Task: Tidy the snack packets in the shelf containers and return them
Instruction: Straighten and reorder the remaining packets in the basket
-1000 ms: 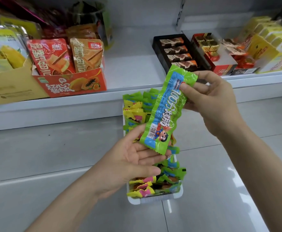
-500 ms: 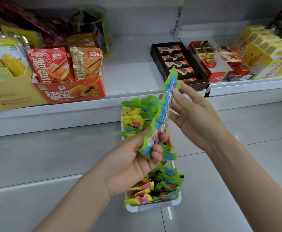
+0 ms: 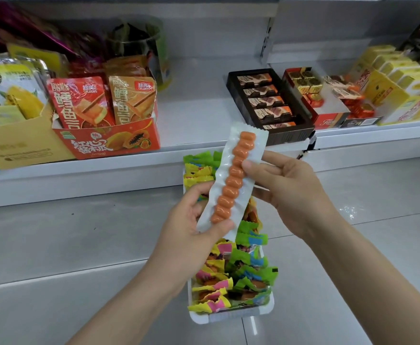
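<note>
While both forearms reach up from the bottom edge of the head view, a person holds a long snack packet upright and slightly tilted, its top leaning toward one o'clock. Its clear-white back faces the camera and shows a ridged orange strip running its length. The left hand, coming in from seven o'clock, grips the packet's lower end, thumb curled across the front near the bottom of the strip and fingers wrapped behind. The right hand, coming in from five o'clock, pinches the packet's middle from its right side, thumb tip pressed on the strip and fingers loosely curled behind the wrapper.

Directly beneath the hands sits a narrow white tray crammed with green, yellow and pink packets, stretching from the shelf edge at twelve o'clock toward six o'clock on the grey lower ledge. On the shelf above, at ten o'clock, an orange papaya-printed carton holds red and orange pouches. At one o'clock stands a black tray of chocolate bars, with a red box of gold-wrapped sweets just beside it and yellow boxes at two o'clock.
</note>
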